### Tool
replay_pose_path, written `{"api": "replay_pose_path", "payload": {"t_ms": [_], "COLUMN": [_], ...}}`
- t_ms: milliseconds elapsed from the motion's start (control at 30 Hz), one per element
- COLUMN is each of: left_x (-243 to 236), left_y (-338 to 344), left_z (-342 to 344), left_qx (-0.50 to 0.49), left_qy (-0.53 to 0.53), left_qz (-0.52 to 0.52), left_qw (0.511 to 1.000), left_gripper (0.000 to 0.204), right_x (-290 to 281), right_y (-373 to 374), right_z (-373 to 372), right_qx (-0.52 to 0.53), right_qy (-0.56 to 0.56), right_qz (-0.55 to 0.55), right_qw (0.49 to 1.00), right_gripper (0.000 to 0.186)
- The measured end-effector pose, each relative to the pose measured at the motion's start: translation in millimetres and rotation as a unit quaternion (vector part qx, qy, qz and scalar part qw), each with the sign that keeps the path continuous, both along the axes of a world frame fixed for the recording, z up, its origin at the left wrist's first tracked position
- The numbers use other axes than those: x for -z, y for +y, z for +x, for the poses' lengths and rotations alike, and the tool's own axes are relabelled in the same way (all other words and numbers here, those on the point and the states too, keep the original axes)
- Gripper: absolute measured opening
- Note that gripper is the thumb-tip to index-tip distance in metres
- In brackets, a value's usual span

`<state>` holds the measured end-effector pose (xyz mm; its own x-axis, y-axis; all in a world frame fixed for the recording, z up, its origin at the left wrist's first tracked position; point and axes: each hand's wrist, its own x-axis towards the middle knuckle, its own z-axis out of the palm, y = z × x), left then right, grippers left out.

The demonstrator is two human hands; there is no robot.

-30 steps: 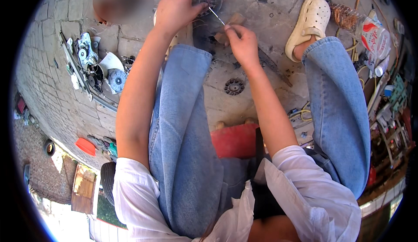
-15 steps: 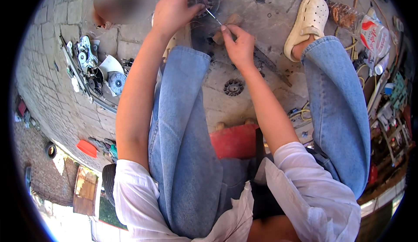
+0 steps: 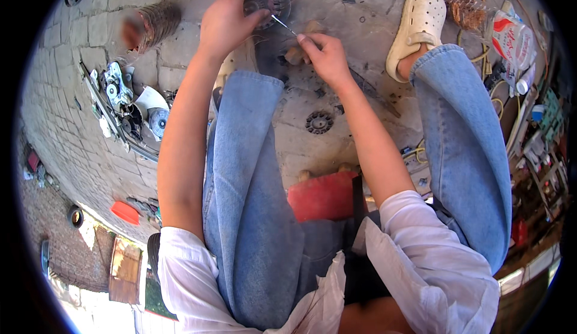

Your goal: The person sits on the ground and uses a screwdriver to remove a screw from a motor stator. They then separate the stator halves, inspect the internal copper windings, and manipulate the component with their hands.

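Across the paved floor (image 3: 372, 24), we have our left hand (image 3: 231, 24) gripping the left side of a round, dark, notched part (image 3: 275, 2), which sits beyond our left knee. We judge it stiff and fairly heavy for its size, perhaps slick if greasy; its outer rim offers the surest hold. Our right hand (image 3: 324, 57) pinches a thin metal rod (image 3: 285, 25), probably light and rigid, best held by its near end.

- Around me, a grey floor (image 3: 72, 124) of rectangular stone slabs.
- Under me, a low, flat-fronted red seat (image 3: 321, 196).
- Away to my left, a brown rectangular wooden panel (image 3: 125, 271), possibly a door.
- White daylight (image 3: 81, 310) glaring beside it.
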<state>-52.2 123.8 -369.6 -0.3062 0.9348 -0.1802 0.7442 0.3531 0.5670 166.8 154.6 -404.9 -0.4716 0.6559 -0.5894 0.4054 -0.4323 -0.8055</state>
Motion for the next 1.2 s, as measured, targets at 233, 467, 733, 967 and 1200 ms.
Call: {"api": "replay_pose_path", "payload": {"t_ms": [233,467,733,967,1200], "left_x": [7,-13,-13,-8,-7], "left_y": [-3,8,7,2,4], "left_z": [-5,-1,-4,-7,-8], "left_qx": [0.015,0.015,0.019,0.021,0.027], "left_qy": [-0.007,-0.027,-0.038,-0.035,-0.038], "left_qz": [0.019,-0.018,-0.039,-0.028,-0.023], "left_qw": [1.0,0.999,0.998,0.999,0.999], "left_gripper": [0.049,0.051,0.05,0.05,0.049], "right_x": [11,14,0,-9,-14], "right_y": [6,22,32,13,-19], "right_z": [5,7,3,-3,-21], "right_qx": [-0.065,-0.091,-0.087,-0.116,0.035], "right_qy": [-0.05,-0.026,-0.027,-0.117,-0.1], "right_qz": [0.237,0.189,-0.006,0.291,0.072], "right_qw": [0.968,0.977,0.996,0.942,0.992], "right_gripper": [0.023,0.024,0.031,0.027,0.028]}}
